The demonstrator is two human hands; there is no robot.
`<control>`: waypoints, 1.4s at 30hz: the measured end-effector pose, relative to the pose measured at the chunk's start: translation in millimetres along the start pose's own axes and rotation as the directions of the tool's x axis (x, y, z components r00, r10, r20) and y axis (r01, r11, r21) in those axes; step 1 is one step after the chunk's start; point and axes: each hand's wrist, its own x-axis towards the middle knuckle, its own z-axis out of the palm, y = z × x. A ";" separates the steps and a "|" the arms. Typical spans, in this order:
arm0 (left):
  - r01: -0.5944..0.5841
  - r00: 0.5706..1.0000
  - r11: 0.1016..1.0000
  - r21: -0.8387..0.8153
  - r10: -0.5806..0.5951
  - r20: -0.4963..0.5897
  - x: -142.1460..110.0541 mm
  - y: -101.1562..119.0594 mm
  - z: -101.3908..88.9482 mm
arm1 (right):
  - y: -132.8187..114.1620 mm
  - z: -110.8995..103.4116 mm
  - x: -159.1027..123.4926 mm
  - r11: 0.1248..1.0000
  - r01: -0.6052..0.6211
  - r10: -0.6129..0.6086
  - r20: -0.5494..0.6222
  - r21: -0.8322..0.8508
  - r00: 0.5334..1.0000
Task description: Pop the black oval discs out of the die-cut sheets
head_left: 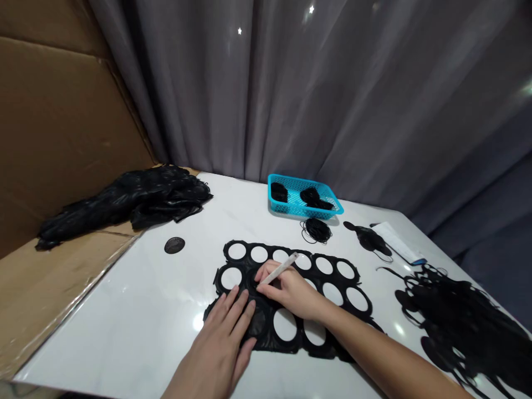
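Note:
A black rubbery sheet [266, 310] with rows of round holes lies flat on the white table. My left hand [224, 338] rests flat on its lower left part, fingers stretched out and holding nothing. Closed around a slim white pen-like tool [282, 267] is my right hand [286, 288], which leans on the sheet just up and right of my left fingers. The tool's tip points down at a dark circle in the second row and is partly hidden by my fingers. White tabletop shows through most other circles.
A blue basket [305, 210] holding black bundles stands at the back, a black coil [316, 230] before it. Black scraps [461, 327] heap at right. At left lie a black disc [174, 245] and crumpled black sheeting [137, 194] on cardboard [83, 271].

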 end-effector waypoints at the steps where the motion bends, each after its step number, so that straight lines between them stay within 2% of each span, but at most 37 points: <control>1: -0.011 1.000 1.000 0.009 0.011 0.007 -0.2 -0.5 -0.4 | 0.2 -0.4 0.9 1.000 -0.001 0.001 0.003 -0.004 1.000; 7: -0.036 0.999 0.998 0.061 0.034 0.040 -1.2 -1.1 1.4 | 0.8 -0.1 3.1 0.999 -0.008 0.009 0.020 -0.031 1.000; 12: -0.044 0.998 0.998 0.046 0.042 0.036 -0.7 -1.7 0.7 | 0.9 -2.3 4.5 0.999 -0.023 0.024 0.030 -0.023 0.999; 17: -0.032 0.999 0.999 0.037 0.031 0.013 2.0 -1.7 -1.4 | -1.8 -2.3 1.9 0.997 0.015 -0.013 0.029 -0.072 0.999; 20: -0.039 0.999 0.998 0.046 0.039 0.010 1.7 -1.2 -1.1 | -3.9 9.1 -8.2 0.978 0.086 -0.083 0.027 -0.191 0.996; 24: -0.055 0.998 0.996 0.063 0.054 0.021 0.1 -0.7 2.3 | 2.9 24.2 -12.5 0.857 0.238 -0.227 0.080 -0.457 0.971; 26: -0.039 0.999 0.998 0.058 0.038 0.026 0.2 -0.8 4.3 | 11.4 17.0 -2.2 0.845 0.199 -0.235 -0.012 -0.496 0.972; 27: -0.029 0.999 0.998 0.051 0.028 0.025 0.7 -0.9 5.0 | 15.9 8.5 5.1 0.867 0.144 -0.225 -0.118 -0.476 0.967; 30: -0.008 1.000 1.000 0.021 0.008 0.015 2.4 -1.1 3.9 | 23.3 -25.1 22.5 0.952 -0.019 -0.113 -0.404 -0.307 0.908; 32: 0.000 1.000 1.000 -0.003 0.000 0.007 1.0 -0.3 0.5 | 19.3 -40.1 21.3 0.974 -0.057 -0.052 -0.459 -0.221 0.887; 34: 0.012 1.000 1.000 -0.023 -0.012 -0.023 -4.9 1.8 -4.0 | 8.8 -40.0 8.4 0.982 -0.059 -0.018 -0.403 -0.178 0.915; 38: -0.009 0.999 1.000 -0.009 0.008 -0.046 -27.9 9.3 -11.7 | -16.7 -7.4 -30.7 0.995 -0.006 -0.008 -0.133 -0.104 0.991; 40: -0.027 1.000 0.999 0.020 0.027 -0.005 -38.7 12.8 -14.0 | -25.0 9.1 -44.3 0.998 0.010 -0.012 -0.024 -0.067 1.000; 42: -0.032 0.999 0.999 0.034 0.031 0.040 -45.6 14.7 -15.6 | -29.3 18.6 -50.5 0.999 0.002 -0.001 0.037 -0.036 0.999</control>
